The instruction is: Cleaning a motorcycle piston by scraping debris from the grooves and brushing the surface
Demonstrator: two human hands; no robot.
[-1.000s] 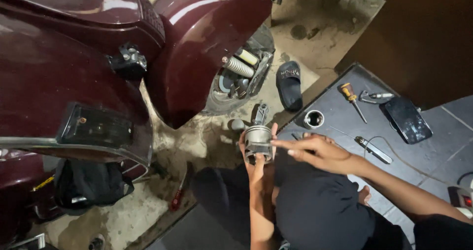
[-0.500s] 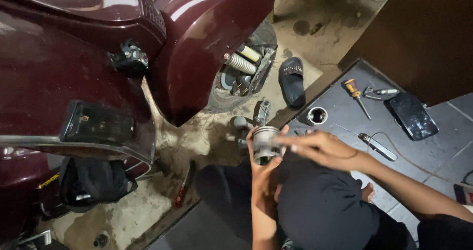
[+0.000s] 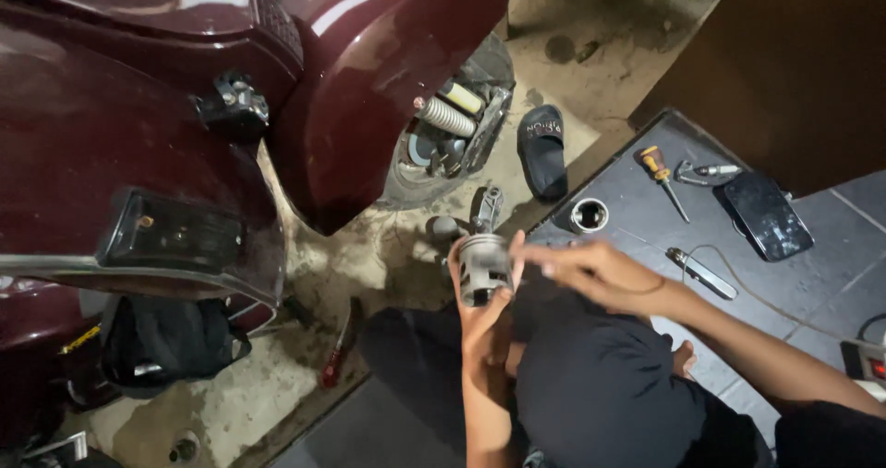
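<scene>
We're crouched by a maroon scooter (image 3: 138,108), w/ a grey metal piston (image 3: 484,267) held up centre frame, over our dark-trousered knee. Our left hand (image 3: 480,325) is wrapped round the piston from below, fingers & thumb closed on its skirt, crown pointing away from us. Our right hand (image 3: 600,274) comes in from the right, fingertips (image 3: 531,267) touching the piston's right side; fingers look half-curled & blurred, so we can't tell if they grip it or just rest on it.

Just beyond the piston, on the dusty concrete, a small metal part (image 3: 486,208) stands near the scooter's rear wheel (image 3: 452,140). Far of that lies a black sandal (image 3: 542,151).

To the right, on dark tiles (image 3: 637,219): a metal ring (image 3: 589,215), a screwdriver w/ orange handle (image 3: 661,174), a black phone (image 3: 767,215) face up & a slim silver tool (image 3: 701,272) near our right forearm. Left & near: a red-handled tool (image 3: 338,346) on the ground & a black bag (image 3: 166,343) under the scooter body.
</scene>
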